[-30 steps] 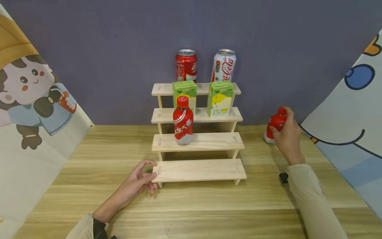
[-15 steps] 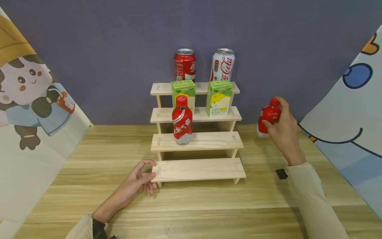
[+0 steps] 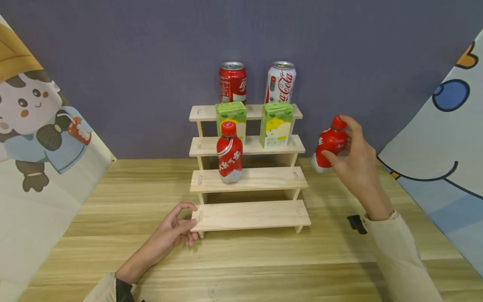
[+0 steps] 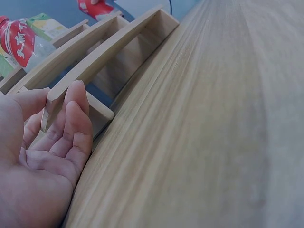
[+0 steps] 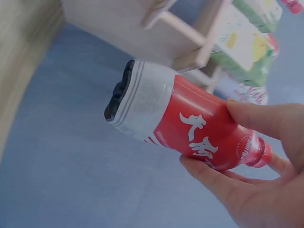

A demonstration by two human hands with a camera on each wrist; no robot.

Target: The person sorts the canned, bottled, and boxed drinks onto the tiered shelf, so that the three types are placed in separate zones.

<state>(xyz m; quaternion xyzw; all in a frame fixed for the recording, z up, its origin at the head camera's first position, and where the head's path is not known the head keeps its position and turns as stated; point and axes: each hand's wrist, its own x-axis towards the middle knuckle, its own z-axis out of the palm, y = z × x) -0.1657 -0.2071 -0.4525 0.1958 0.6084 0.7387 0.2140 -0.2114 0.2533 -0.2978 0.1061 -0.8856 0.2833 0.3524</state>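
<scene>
My right hand (image 3: 360, 163) grips a small red-labelled bottle (image 3: 330, 144) with a red cap, held tilted in the air right of the stepped wooden shelf (image 3: 250, 216). In the right wrist view the thumb and fingers wrap the upper half of the bottle (image 5: 190, 123), its bottom pointing toward the shelf. My left hand (image 3: 166, 239) pinches the left end of the lowest step; in the left wrist view the hand (image 4: 52, 152) has that board's end between thumb and fingers. A matching red bottle (image 3: 229, 155) stands upright toward the left of the second step from the bottom.
Two green juice boxes, a left one (image 3: 241, 115) partly behind the standing bottle and a right one (image 3: 277, 126), stand on the third step. Behind them on the top are a red can (image 3: 232, 84) and a white cola can (image 3: 281, 82). A black object (image 3: 356, 224) is by the right sleeve.
My right hand has lifted the bottle off the table and carried it left toward the shelf, tilting it. The left hand keeps its hold on the lowest step.
</scene>
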